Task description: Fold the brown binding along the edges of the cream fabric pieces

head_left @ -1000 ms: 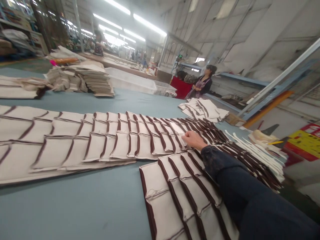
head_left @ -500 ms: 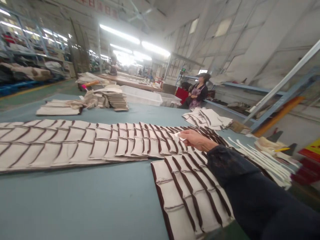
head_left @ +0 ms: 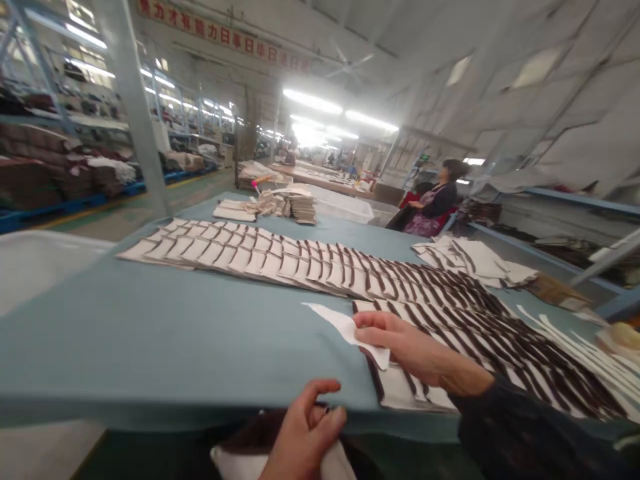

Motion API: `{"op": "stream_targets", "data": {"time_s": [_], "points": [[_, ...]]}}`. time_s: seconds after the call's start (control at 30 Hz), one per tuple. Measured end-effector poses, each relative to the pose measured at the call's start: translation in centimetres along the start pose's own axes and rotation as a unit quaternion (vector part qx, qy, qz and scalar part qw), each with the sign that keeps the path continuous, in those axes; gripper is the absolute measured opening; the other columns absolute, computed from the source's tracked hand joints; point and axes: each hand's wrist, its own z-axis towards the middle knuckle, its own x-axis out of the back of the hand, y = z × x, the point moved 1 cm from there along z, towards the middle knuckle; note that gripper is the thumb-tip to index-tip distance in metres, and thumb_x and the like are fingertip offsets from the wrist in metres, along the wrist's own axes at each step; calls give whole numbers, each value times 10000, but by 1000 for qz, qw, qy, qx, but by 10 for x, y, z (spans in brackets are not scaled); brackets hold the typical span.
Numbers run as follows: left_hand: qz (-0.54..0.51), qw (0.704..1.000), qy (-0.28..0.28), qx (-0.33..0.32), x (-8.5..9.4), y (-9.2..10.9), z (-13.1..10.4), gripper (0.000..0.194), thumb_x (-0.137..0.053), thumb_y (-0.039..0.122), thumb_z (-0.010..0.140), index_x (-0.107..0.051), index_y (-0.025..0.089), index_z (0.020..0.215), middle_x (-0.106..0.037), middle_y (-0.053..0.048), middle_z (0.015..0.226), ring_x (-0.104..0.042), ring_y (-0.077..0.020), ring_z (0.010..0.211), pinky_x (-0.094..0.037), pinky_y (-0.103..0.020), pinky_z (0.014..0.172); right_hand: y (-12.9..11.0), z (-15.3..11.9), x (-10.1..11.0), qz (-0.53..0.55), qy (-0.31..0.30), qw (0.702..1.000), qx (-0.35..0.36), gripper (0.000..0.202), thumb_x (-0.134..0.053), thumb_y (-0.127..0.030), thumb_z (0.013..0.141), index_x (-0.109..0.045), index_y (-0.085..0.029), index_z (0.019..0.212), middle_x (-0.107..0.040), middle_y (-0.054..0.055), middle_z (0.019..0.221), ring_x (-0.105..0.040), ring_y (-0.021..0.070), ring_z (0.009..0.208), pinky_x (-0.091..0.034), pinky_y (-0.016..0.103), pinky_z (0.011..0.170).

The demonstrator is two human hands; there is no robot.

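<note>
My right hand (head_left: 383,337) is closed in a pinch on a thin white strip (head_left: 333,320). One pointed end of the strip reaches left and the other droops below my fingers. Just beneath and right of that hand lies a row of overlapping cream pieces with dark brown edges (head_left: 407,390). At the table's front edge my left hand (head_left: 310,427) has its index finger stretched out and its other fingers curled at a cream-and-brown fabric piece (head_left: 243,460); their grip is partly hidden. A longer row of overlapping cream fabric pieces (head_left: 260,257) runs across the table behind.
Stacked cream fabric (head_left: 303,205) stands at the table's back, with more cream pieces (head_left: 480,260) at the back right. White strips (head_left: 555,330) lie on the right. A person (head_left: 430,203) is beyond the table. A metal post (head_left: 133,100) rises at left, near a white bin (head_left: 45,263).
My right hand has drawn back from the long row with the white strip, which now shows fully. My left hand and the fabric piece have come into view. The camera has turned left.
</note>
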Motion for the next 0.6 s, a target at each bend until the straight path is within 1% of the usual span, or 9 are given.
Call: {"op": "stream_targets", "data": {"time_s": [0.03,0.07,0.1,0.17,0.23,0.3,0.4,0.5,0.6], "points": [[-47,999,-25,10,-3,5,-4,765,-872,671,666,-687,150,1194,-512,64,590,-476,-106,562,-393,-203,609,7,-10,-11,-16,-15,1000,-13,304,-717,-431,726,-655,-203,918,-568,-52,672,-460,95,540,-349,190,481],[-89,994,-54,14,-5,8,-9,749,-893,626,668,-699,148,1211,-604,23,665,-561,-135,639,-451,-228,686,14,-20,-21,-33,-31,999,-25,288,-698,-423,740,-657,-202,921,-560,-54,657,-462,98,536,-344,195,485],[-120,989,-78,26,-7,9,-14,735,-899,605,675,-708,149,1219,-651,-4,718,-606,-159,684,-477,-249,715,22,-31,-29,-49,-50,997,-35,262,-683,-404,753,-658,-199,914,-541,-57,640,-454,98,534,-335,198,490],[-182,980,-69,50,-8,5,-24,778,-927,601,633,-711,154,1232,-698,-28,781,-643,-176,721,-507,-264,727,39,-53,-41,-80,-82,992,-51,205,-654,-354,779,-660,-185,894,-501,-60,620,-428,98,539,-316,202,499],[-218,972,-29,84,-8,-7,-36,776,-942,616,596,-727,147,1177,-695,-19,744,-627,-154,651,-509,-250,660,56,-74,-49,-97,-96,988,-75,165,-624,-320,809,-654,-174,882,-482,-57,613,-410,101,541,-297,208,498],[-216,971,1,105,-8,-18,-46,683,-935,614,610,-752,122,1047,-666,-5,666,-578,-117,555,-476,-219,571,73,-92,-55,-105,-95,986,-92,158,-607,-314,846,-658,-174,899,-488,-50,627,-407,108,550,-285,217,499],[-187,978,10,93,-8,-23,-57,589,-909,611,656,-759,99,905,-635,-3,602,-533,-94,493,-426,-193,497,95,-114,-62,-103,-88,987,-85,180,-614,-345,892,-680,-178,903,-519,-32,685,-418,120,602,-304,229,540],[-163,983,26,75,-4,-19,-64,571,-906,609,658,-765,103,884,-652,-13,618,-547,-102,515,-440,-198,511,115,-130,-67,-82,-79,989,-90,230,-608,-397,908,-683,-180,890,-561,-7,738,-445,139,650,-325,243,568],[-110,991,47,55,1,-15,-73,593,-909,620,639,-785,97,891,-684,-36,666,-570,-118,564,-455,-211,549,133,-141,-74,-65,-74,990,-100,251,-574,-417,913,-672,-185,921,-554,-5,739,-446,148,657,-325,256,573]]}}
